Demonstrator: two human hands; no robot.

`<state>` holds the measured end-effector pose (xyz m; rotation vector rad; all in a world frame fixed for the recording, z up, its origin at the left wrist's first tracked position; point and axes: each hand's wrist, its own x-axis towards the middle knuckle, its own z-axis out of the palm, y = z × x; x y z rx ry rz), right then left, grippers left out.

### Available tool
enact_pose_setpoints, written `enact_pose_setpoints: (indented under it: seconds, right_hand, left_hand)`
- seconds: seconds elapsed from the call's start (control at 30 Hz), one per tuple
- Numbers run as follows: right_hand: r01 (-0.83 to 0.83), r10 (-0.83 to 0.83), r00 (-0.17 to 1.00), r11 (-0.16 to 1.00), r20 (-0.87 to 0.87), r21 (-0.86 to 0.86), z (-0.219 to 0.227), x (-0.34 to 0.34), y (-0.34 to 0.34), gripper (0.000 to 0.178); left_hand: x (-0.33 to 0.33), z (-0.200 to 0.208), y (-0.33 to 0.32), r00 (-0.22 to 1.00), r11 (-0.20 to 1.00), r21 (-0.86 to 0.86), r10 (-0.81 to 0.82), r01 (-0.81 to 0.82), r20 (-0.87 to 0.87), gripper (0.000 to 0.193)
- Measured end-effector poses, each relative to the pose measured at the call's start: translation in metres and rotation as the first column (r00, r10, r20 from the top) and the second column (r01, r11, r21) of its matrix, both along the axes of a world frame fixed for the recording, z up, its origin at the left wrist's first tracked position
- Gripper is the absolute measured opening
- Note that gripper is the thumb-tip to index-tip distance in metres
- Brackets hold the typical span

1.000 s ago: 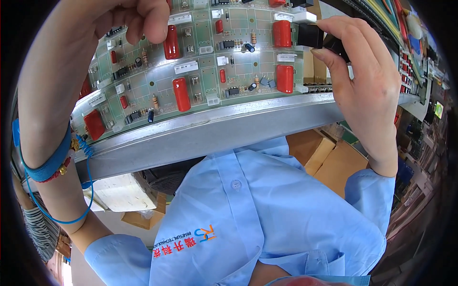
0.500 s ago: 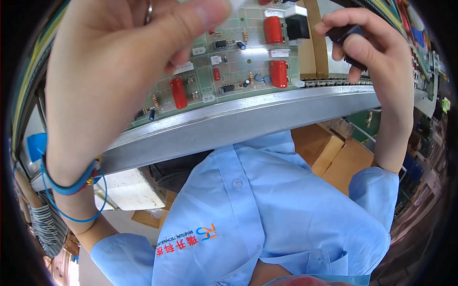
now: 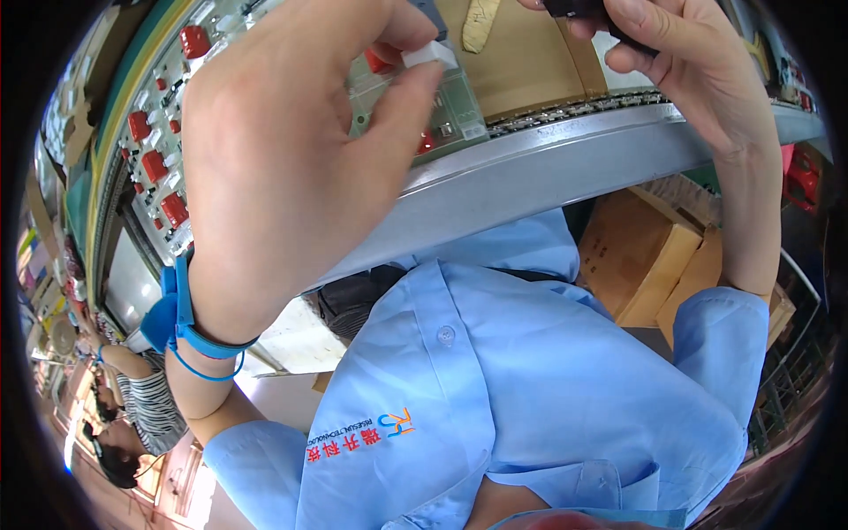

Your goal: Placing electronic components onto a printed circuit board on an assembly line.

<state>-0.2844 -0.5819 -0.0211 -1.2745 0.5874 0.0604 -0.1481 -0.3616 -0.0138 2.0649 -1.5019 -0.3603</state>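
Pinching a white block (image 3: 430,56), left hand (image 3: 265,124) overlaps board's edge (image 3: 470,135); right hand (image 3: 685,44), well apart, clamps black part (image 3: 576,8)

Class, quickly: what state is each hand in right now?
Left hand: closed, pinching a white block.
Right hand: closed, holding at least one black part.

Board (image 3: 460,95) left of cardboard (image 3: 526,78), seemingly behind rail (image 3: 565,153)

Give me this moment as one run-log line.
left hand: pinching white block at circuit board | right hand: holding black component, right of board | near side: metal rail
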Motion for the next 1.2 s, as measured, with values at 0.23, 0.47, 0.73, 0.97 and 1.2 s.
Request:
enact_pose_setpoints:
  seconds: [0.23, 0.47, 0.73, 0.97, 1.2]
  right_hand:
    - [-0.042, 0.042, 0.999, 0.992, -0.004, -0.121, -0.005, -0.006, -0.003, 0.031]
    - [-0.021, 0.019, 1.0, 0.997, -0.02, -0.07, -0.008, -0.006, -0.003, 0.031]
    - [-0.071, 0.065, 0.997, 0.986, -0.046, -0.151, 0.003, -0.004, 0.015, 0.024]
    - [-0.132, 0.131, 0.991, 0.947, -0.023, -0.294, 0.021, 0.006, 0.029, 0.025]
    - [-0.099, 0.113, 0.994, 0.903, 0.01, -0.417, 0.019, -0.006, 0.034, 0.028]
  left_hand:
    - [-0.002, -0.002, -0.008, 0.985, 0.999, 0.01, -0.051, 0.05, 0.168, 0.024]
    - [-0.005, 0.0, -0.01, 0.929, 0.995, 0.07, -0.086, 0.066, 0.359, 0.02]
    - [-0.013, 0.017, -0.015, 0.85, 0.978, 0.132, -0.206, 0.162, 0.484, 0.019]
    - [-0.01, 0.024, -0.011, 0.907, 0.989, 0.131, -0.112, 0.063, 0.405, 0.017]
    - [-0.008, 0.019, -0.029, 0.93, 0.944, 0.33, -0.141, 0.023, 0.339, 0.015]
